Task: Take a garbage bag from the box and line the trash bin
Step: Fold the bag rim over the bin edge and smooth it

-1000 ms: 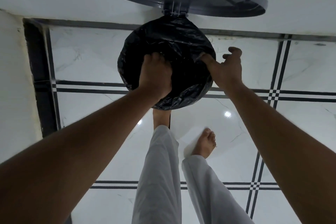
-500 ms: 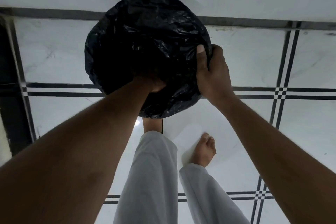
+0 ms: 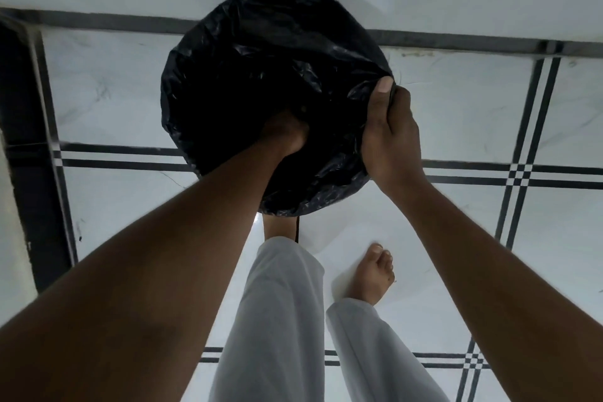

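Crinkled black garbage bag [image 3: 248, 75] covers bin mouth; right hand [image 3: 390, 140] pinches its rim; left hand [image 3: 287, 134] reaches inside, fingers hidden

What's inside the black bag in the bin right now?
The left hand reaches down into the bag, with its fingers lost in the dark. The right hand grips the bag's edge at the rim. The bag's bottom and the bin itself are covered.
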`<state>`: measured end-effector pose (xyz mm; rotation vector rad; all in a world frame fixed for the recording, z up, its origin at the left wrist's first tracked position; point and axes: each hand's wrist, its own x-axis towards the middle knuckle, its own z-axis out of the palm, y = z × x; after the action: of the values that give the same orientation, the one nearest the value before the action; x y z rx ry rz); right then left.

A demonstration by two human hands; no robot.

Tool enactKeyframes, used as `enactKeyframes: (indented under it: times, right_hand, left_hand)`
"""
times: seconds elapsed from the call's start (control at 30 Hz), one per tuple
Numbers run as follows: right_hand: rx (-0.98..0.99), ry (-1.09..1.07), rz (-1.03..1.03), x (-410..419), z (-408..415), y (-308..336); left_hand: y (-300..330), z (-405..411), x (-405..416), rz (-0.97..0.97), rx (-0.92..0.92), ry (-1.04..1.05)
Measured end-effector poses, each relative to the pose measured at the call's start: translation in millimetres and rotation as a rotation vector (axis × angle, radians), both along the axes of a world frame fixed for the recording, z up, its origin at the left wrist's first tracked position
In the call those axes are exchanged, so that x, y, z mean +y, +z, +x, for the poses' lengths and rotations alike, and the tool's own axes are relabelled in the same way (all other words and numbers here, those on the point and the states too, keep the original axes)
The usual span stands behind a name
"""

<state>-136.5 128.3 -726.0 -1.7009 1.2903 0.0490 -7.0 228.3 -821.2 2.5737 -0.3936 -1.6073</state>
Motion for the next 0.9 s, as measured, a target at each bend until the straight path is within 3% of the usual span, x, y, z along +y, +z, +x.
enactKeyframes:
  times: [0.17, 0.3, 0.37, 0.5, 0.63, 0.67, 0.77, 0.83, 0.9]
  right_hand:
    - [-0.034, -0.04, -0.004, 3, 0, -6]
    - [-0.039, -0.052, -0.003, 3, 0, -5]
    - [-0.022, -0.054, 0.043, 0, 0, 0]
    - [-0.003, -0.12, 0.107, -7, 1, 18]
    - [0.032, -0.189, -0.003, -6, 3, 36]
    - [0.045, -0.196, -0.051, -4, 5, 42]
    - [0.023, -0.17, -0.078, 5, 18, 62]
    - [0.01, -0.115, -0.017, 10, 30, 71]
    - [0.004, -0.102, 0.052, 12, 41, 77]
  left_hand:
    - [-47, -10, -1, -0.045, 0.095, 0.063]
    - [-68, -10, -5, 0.107, 0.019, 0.035]
    - [-58, -7, -8, 0.077, -0.01, 0.116]
    - [20, -4, -8, 0.034, -0.11, 0.025]
    - [109, -13, 20, -0.208, -0.018, 0.056]
    - [131, -18, 30, -0.323, -0.094, 0.083]
    - [167, -19, 49, -0.592, -0.616, 0.098]
    - [182, -2, 52, -0.597, -0.798, 0.178]
    - [188, 24, 51, -0.49, -0.818, 0.264]
